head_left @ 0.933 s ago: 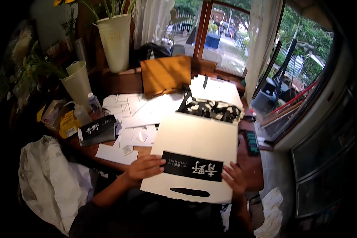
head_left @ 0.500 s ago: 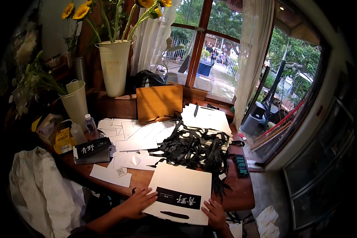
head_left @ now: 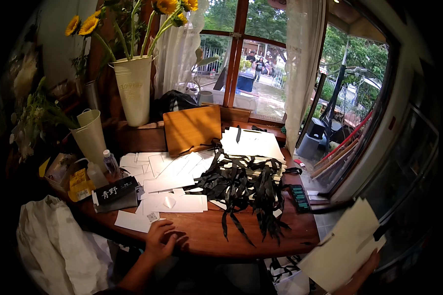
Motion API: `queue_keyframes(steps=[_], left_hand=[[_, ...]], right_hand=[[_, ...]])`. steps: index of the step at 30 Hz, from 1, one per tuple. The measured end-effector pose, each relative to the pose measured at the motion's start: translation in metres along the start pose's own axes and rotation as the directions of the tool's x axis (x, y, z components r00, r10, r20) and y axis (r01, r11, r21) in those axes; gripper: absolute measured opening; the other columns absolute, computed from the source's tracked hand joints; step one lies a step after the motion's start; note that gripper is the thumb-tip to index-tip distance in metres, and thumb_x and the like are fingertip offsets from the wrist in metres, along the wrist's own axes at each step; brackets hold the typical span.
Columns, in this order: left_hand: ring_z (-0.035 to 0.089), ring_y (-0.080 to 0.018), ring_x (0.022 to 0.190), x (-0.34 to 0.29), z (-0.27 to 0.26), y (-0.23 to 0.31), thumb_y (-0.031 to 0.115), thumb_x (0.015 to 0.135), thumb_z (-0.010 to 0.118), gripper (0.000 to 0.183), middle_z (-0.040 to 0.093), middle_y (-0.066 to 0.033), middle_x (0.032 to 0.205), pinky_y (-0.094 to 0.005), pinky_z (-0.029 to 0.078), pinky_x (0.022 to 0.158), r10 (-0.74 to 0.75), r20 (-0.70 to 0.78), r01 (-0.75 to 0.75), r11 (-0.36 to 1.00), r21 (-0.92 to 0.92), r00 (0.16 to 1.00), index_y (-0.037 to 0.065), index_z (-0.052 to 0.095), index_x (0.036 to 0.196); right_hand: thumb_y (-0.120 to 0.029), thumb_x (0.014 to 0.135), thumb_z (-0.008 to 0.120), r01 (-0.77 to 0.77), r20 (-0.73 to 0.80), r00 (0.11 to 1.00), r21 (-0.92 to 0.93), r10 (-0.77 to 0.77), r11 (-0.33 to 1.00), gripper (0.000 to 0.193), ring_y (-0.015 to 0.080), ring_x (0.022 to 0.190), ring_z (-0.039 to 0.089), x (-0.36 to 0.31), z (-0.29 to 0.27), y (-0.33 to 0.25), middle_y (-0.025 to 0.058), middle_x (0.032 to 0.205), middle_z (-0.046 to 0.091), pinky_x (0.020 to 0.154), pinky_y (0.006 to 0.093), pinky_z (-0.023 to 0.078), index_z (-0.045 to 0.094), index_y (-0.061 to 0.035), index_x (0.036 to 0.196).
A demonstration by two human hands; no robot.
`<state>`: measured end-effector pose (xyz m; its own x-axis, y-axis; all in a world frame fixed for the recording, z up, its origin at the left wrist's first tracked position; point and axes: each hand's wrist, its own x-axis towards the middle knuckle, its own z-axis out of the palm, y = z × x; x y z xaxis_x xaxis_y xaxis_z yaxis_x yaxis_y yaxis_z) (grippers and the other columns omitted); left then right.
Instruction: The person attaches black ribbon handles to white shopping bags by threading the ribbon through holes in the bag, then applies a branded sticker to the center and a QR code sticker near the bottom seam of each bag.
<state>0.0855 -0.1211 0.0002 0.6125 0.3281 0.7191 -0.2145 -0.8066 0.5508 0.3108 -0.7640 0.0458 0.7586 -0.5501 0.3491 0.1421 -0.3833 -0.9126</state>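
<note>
Out past the table's right side, my right hand [head_left: 363, 275] grips a flat cream paper bag [head_left: 340, 246] by its lower edge. The bag is tilted, and black ribbon trails from it; part of the hand lies behind the bag. My left hand [head_left: 161, 242] is over the table's front edge with its fingers apart and nothing in them. Close by its fingertips lie a white paper strip [head_left: 133, 221] and a small square printed label [head_left: 153, 217]. At the middle right of the table, a stack of cream paper bags [head_left: 251, 143] has a tangle of black ribbon handles [head_left: 243, 179] spilling over its front.
White paper pieces [head_left: 177, 169], a black printed packet [head_left: 115, 194], bottles [head_left: 111, 162] and a phone [head_left: 299, 197] lie around the wooden table [head_left: 206, 241]. Behind are an orange-brown board [head_left: 192, 130] and a sunflower bucket [head_left: 134, 93]. More ribboned bags [head_left: 290, 282] sit below the right edge.
The bag that both hands held flat at the table's front has swung right and up in my right hand. My left hand has let go of it and shifted slightly up.
</note>
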Motion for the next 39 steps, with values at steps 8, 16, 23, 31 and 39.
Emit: queue_keyframes(steps=[8, 16, 23, 31, 39], left_hand=[[0.067, -0.0360, 0.106, -0.008, -0.004, -0.024, 0.002, 0.085, 0.073, 0.026, 0.068, -0.0185, 0.114, -0.0410, 0.055, 0.092, -0.090, -0.002, 0.090, 0.995, 0.047, 0.996, 0.000, 0.071, 0.110], [0.066, -0.0352, 0.102, -0.011, 0.020, -0.031, 0.006, 0.088, 0.074, 0.022, 0.068, -0.0175, 0.113, -0.0411, 0.054, 0.091, -0.100, 0.078, 0.096, 0.994, 0.058, 0.992, 0.000, 0.072, 0.109], [0.066, -0.0341, 0.099, -0.021, 0.042, -0.032, 0.010, 0.082, 0.074, 0.019, 0.069, -0.0108, 0.107, -0.0438, 0.053, 0.086, -0.066, 0.151, 0.029, 0.973, 0.230, 0.986, 0.005, 0.072, 0.100], [0.066, -0.0367, 0.100, -0.020, 0.047, -0.029, 0.008, 0.082, 0.074, 0.020, 0.071, -0.0141, 0.109, -0.0446, 0.053, 0.089, -0.041, 0.128, 0.010, 0.971, 0.237, 0.991, 0.003, 0.073, 0.102], [0.064, -0.0366, 0.106, -0.025, 0.043, -0.033, 0.005, 0.086, 0.071, 0.020, 0.070, -0.0160, 0.113, -0.0447, 0.052, 0.092, -0.080, 0.161, 0.040, 0.971, 0.238, 0.984, 0.002, 0.072, 0.105]], right_hand=[[-0.036, 0.104, 0.057, -0.177, 0.239, 0.896, -0.579, 0.374, 0.796, 0.046, 0.0374, 0.101, 0.065, -0.031, 0.057, 0.243, 0.0253, 0.115, 0.068, 0.091, 0.0468, 0.051, 0.065, 0.0059, 0.121], [-0.030, 0.098, 0.064, -0.201, 0.055, 0.919, -0.787, 0.391, 0.584, 0.040, 0.0421, 0.096, 0.068, 0.016, -0.006, 0.289, 0.0280, 0.107, 0.071, 0.087, 0.0496, 0.053, 0.068, 0.0082, 0.111], [-0.039, 0.095, 0.068, 0.511, 0.209, 0.856, -0.195, -0.474, 0.837, 0.058, 0.0408, 0.119, 0.058, 0.065, 0.174, -0.001, 0.0266, 0.130, 0.063, 0.105, 0.0480, 0.044, 0.061, 0.0059, 0.130], [-0.068, 0.085, 0.072, 0.879, 0.646, 0.321, 0.069, -0.693, 0.472, 0.103, 0.0438, 0.155, 0.030, -0.036, 0.512, -0.176, 0.0302, 0.164, 0.036, 0.128, 0.0562, 0.019, 0.043, 0.0011, 0.156], [-0.054, 0.097, 0.065, 0.909, 0.775, 0.339, -0.125, -0.533, 0.397, 0.052, 0.0288, 0.115, 0.062, -0.111, 0.489, -0.182, 0.0130, 0.116, 0.069, 0.100, 0.0465, 0.043, 0.074, -0.0062, 0.118]])
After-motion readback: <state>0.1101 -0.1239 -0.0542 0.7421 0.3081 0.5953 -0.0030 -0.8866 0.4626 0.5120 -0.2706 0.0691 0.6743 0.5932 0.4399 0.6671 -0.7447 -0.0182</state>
